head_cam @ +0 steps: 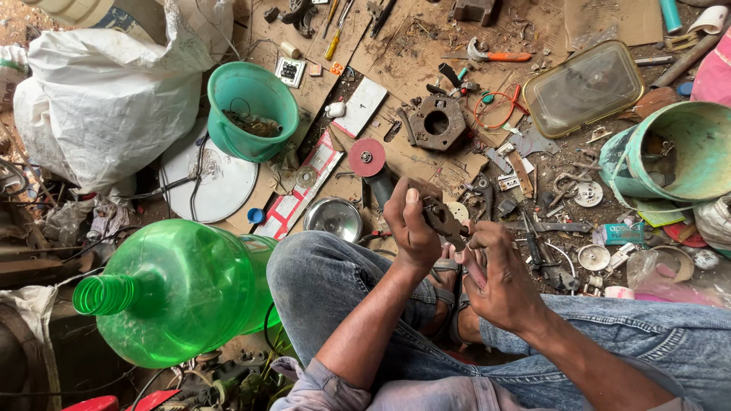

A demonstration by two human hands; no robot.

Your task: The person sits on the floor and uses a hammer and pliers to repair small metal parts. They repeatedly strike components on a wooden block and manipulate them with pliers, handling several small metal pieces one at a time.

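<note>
Fingers of both hands pinch a rusty metal part.

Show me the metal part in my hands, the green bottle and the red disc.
metal part (439,217): head view, on its rusty face between the hands.
green bottle (183,285): head view, on its rounded side.
red disc (366,157): head view, at its hub.

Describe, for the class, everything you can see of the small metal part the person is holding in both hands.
The metal part is small, flat, dark brown and rusty-looking, with an uneven outline; finer detail is too small to tell. It is held above the person's knees, tilted. The left hand grips its upper end, thumb upward, and the right hand pinches its lower end. It touches nothing else; the littered floor lies behind it.
</note>
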